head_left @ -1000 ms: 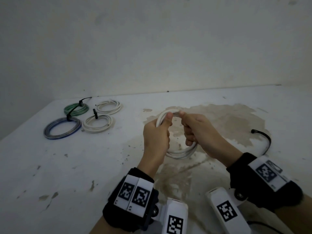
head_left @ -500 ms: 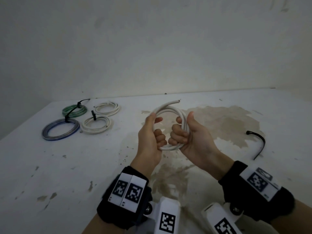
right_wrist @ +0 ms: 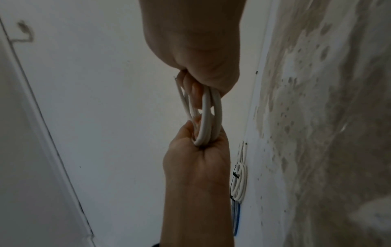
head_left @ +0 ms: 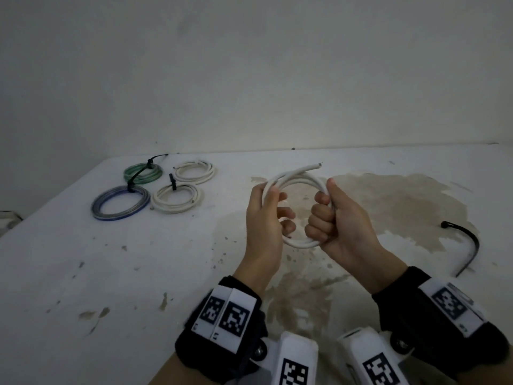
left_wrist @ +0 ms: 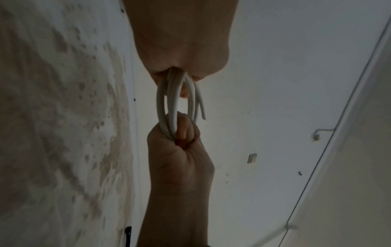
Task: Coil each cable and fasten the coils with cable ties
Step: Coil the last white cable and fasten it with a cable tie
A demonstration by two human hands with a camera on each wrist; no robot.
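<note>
A white cable coil (head_left: 301,179) is held upright above the table, with its free end (head_left: 316,165) poking out at the top right. My left hand (head_left: 270,215) grips the coil's left side, fingers curled through the loop. My right hand (head_left: 322,218) clasps the right side in a fist. The left wrist view shows the coil (left_wrist: 161,103) edge-on between my left hand (left_wrist: 182,70) and my right hand (left_wrist: 180,138). In the right wrist view the coil (right_wrist: 206,117) likewise spans both fists. A loose black cable tie (head_left: 472,245) lies on the table to the right.
Several tied coils lie at the back left: a green one (head_left: 143,173), a blue one (head_left: 119,205) and two white ones (head_left: 195,171) (head_left: 176,200). A brown stain (head_left: 394,207) covers the white table (head_left: 83,273) under my hands. A wall rises close behind.
Both hands pinched the coil's top a second ago. They now hold opposite sides, a little further apart, and the free end sticks out at the top.
</note>
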